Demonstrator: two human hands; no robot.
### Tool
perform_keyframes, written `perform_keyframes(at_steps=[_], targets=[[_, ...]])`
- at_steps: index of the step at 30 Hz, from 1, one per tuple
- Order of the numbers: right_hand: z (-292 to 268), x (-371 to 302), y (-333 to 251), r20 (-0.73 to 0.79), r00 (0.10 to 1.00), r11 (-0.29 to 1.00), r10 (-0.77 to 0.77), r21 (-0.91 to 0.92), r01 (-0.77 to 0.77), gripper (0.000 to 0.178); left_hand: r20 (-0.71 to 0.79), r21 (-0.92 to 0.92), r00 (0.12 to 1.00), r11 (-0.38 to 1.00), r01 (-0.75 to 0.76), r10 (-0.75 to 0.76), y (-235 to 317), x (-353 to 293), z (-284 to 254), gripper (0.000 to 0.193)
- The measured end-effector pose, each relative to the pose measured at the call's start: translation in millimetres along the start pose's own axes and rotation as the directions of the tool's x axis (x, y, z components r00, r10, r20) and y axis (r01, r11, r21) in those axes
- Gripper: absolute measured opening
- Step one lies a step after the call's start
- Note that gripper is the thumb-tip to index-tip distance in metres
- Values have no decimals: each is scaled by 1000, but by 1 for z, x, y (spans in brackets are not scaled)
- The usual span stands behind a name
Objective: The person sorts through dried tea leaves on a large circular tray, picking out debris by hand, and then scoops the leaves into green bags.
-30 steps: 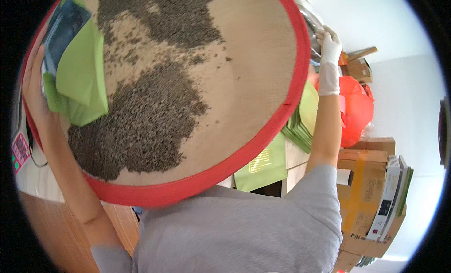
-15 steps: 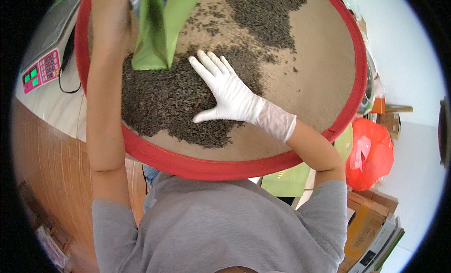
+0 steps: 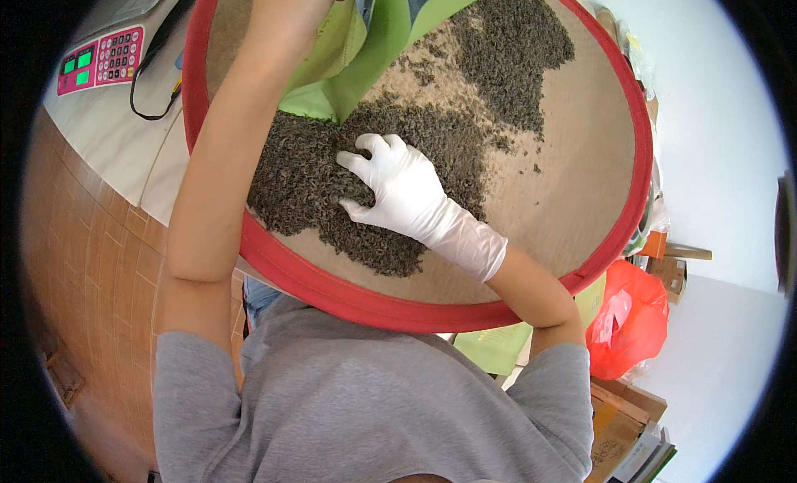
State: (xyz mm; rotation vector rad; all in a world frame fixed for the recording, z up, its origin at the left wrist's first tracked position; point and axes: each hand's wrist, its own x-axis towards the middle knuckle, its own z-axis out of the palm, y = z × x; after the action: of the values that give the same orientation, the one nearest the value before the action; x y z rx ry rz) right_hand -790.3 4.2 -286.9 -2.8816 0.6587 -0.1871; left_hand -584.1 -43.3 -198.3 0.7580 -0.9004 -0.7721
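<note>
A green pouch (image 3: 365,47) is held at the far rim of the red-rimmed tray (image 3: 332,296), seemingly by the left hand, whose grip is cut off from view; the gloved right hand (image 3: 398,188) is spread, fingers bent, on the dark tea leaves (image 3: 303,180). A pink-keyed scale (image 3: 100,59) is seen far left; a red bag (image 3: 631,317) and cardboard boxes (image 3: 618,425) near right.

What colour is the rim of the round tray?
Red, on the rim in the head view.

pink keypad panel (image 3: 100,59) upper left, cardboard boxes (image 3: 618,425) lower right

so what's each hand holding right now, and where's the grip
The gloved right hand holds nothing clearly; its curled fingers rake the dark tea leaves. The left hand is out of view past the green bag.
</note>
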Motion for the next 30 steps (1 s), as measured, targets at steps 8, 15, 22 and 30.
perform_keyframes(at_steps=[8, 15, 22, 30], targets=[[-8, -17, 25, 19, 965, 713, 260, 670, -205, 24, -16, 44, 998, 997, -63, 64, -2, 2, 4, 28], [-72, -20, 35, 378, 763, -57, 525, 909, -412, 20, -5, 12, 998, 998, -64, 64, 3, -3, 9, 29], [-137, -16, 46, 147, 815, 6, 561, 983, -181, 27, 35, 1, 999, 1000, 21, -21, 8, -6, 23, 29], [-183, 53, 31, -129, 754, 111, 644, 991, 74, 25, 161, 158, 987, 987, -8, -18, 2, -17, 53, 30]])
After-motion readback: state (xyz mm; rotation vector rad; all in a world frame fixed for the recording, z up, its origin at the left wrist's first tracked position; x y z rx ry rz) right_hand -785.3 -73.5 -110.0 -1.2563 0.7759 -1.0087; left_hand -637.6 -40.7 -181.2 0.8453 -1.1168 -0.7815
